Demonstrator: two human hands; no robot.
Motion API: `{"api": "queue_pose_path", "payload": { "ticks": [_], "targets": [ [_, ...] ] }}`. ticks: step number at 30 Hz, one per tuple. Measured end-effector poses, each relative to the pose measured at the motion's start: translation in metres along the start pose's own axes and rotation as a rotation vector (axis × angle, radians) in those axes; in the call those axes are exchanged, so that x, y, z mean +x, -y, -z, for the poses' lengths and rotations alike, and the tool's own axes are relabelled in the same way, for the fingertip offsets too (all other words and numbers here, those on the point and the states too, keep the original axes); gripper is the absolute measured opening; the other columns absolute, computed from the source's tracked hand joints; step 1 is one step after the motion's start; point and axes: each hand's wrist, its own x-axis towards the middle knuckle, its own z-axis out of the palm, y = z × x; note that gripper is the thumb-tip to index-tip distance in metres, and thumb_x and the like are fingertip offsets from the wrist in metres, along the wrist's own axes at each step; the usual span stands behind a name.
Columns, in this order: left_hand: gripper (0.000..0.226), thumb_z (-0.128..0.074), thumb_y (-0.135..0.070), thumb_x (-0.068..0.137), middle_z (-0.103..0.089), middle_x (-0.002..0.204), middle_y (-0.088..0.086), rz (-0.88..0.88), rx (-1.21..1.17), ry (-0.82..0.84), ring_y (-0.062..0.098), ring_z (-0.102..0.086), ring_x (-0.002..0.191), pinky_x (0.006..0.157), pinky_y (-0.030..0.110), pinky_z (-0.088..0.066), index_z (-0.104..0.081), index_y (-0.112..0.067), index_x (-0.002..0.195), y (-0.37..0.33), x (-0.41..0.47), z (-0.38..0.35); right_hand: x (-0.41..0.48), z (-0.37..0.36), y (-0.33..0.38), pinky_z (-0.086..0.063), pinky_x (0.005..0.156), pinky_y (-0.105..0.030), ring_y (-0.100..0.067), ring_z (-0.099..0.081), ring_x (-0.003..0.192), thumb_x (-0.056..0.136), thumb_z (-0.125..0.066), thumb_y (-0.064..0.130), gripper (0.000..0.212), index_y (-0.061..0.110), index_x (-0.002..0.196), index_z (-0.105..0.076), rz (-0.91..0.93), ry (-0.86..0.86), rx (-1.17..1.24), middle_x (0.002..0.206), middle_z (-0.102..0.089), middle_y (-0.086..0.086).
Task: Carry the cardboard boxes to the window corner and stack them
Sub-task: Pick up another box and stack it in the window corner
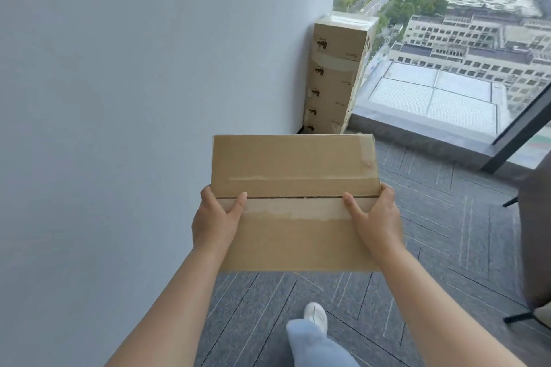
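— How do the arms sit?

— Both bare forearms reach forward from the bottom of the view, nearly straight and angled slightly toward each other.

— And the left hand [216,219]?

— Clamped on the left edge of the cardboard box [293,170], thumb laid across the top face, fingers wrapped out of sight underneath.

— The right hand [376,217]?

— Mirrors it on the right edge, thumb on top. One leg is stepped forward below, foot [316,314] in a white shoe.

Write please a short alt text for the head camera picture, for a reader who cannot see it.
Two bare hands, left hand and right hand, hold a taped cardboard box by its sides. Ahead, a stack of boxes stands in the corner between white wall and window.
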Motion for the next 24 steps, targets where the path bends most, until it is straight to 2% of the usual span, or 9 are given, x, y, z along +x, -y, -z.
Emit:
{"api": "queue_pose_path", "payload": {
  "ticks": [7, 14, 19, 24],
  "targets": [
    [0.068, -0.054, -0.050, 0.085, -0.054, 0.129, 0.008, -0.012, 0.006, -0.018, 0.031, -0.053, 0.114, 0.089, 0.036, -0.043, -0.031, -0.010, 0.134, -0.048, 0.129, -0.050, 0.137, -0.042, 0.028, -0.043, 0.085, -0.037, -0.028, -0.051, 0.116, 0.083, -0.061, 0.049, 0.074, 0.010, 0.137, -0.029, 0.000, 0.002, 0.000, 0.131, -0.050, -0.009],
    [0.068, -0.055, -0.050, 0.085, -0.055, 0.127, 0.009, -0.039, -0.044, -0.024, 0.031, -0.053, 0.113, 0.088, 0.036, -0.043, -0.032, -0.009, 0.134, -0.126, 0.261, -0.108, 0.295, -0.048, 0.070, -0.042, 0.087, -0.036, -0.028, -0.051, 0.115, 0.083, -0.063, 0.047, 0.071, 0.011, 0.135, -0.031, 0.026, -0.032, 0.021, 0.129, -0.052, -0.008],
    [0.067, -0.055, -0.050, 0.085, -0.056, 0.126, 0.008, -0.063, -0.060, -0.026, 0.030, -0.053, 0.112, 0.085, 0.035, -0.042, -0.032, -0.010, 0.133, -0.161, 0.340, -0.136, 0.377, -0.061, 0.096, -0.041, 0.078, -0.032, -0.025, -0.053, 0.111, 0.082, -0.063, 0.048, 0.070, 0.014, 0.135, -0.031, 0.038, -0.052, 0.028, 0.125, -0.053, -0.004],
    [0.068, -0.055, -0.054, 0.083, -0.057, 0.122, 0.009, -0.112, -0.046, 0.005, 0.031, -0.053, 0.109, 0.085, 0.037, -0.045, -0.033, -0.012, 0.132, -0.191, 0.434, -0.169, 0.455, -0.083, 0.118, -0.042, 0.084, -0.035, -0.026, -0.051, 0.114, 0.083, -0.064, 0.045, 0.070, 0.012, 0.135, -0.031, 0.003, -0.096, 0.039, 0.127, -0.052, -0.006]
  ]
}}
